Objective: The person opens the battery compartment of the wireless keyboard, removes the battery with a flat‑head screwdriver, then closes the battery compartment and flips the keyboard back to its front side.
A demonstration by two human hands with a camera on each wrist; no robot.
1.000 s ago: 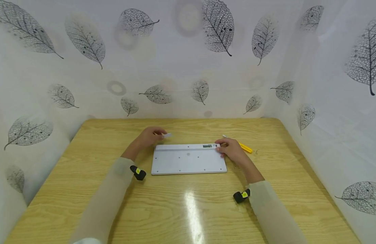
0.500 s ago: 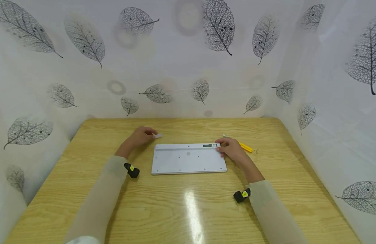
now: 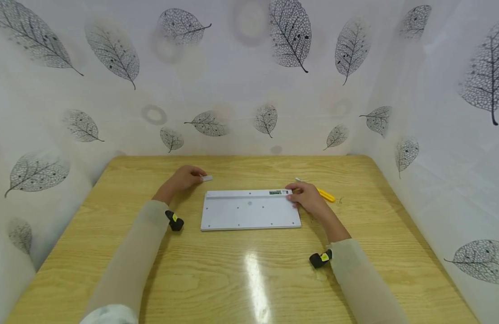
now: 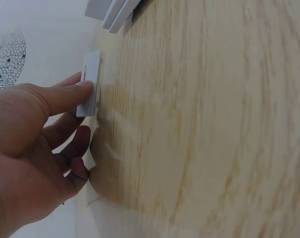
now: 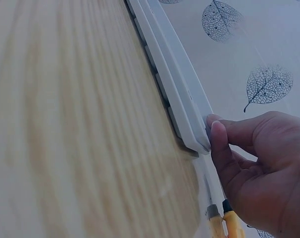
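Note:
A white keyboard point(image 3: 249, 213) lies with its underside up on the table, small screws dotted over its back. Near its far right corner a green label point(image 3: 275, 193) shows. My right hand point(image 3: 307, 198) pinches that corner between thumb and fingers; the dark keys point(image 5: 162, 89) face the tabletop in the right wrist view. Beyond the keyboard's far left corner, my left hand point(image 3: 186, 177) holds a small flat white plastic cover point(image 4: 89, 84) between thumb and forefinger, low over the wood. Its other fingers are loosely bent. The keyboard's end point(image 4: 113, 12) appears at the top of the left wrist view.
A slim tool with a yellow handle point(image 3: 325, 195) and a pale tip lies on the wooden table point(image 3: 217, 274), partly behind my right hand. White cloth with printed leaves point(image 3: 233, 81) hangs around the table's back and sides.
My left hand has moved left, away from the keyboard, with the small white cover still pinched in it. My right hand and the keyboard have stayed in place.

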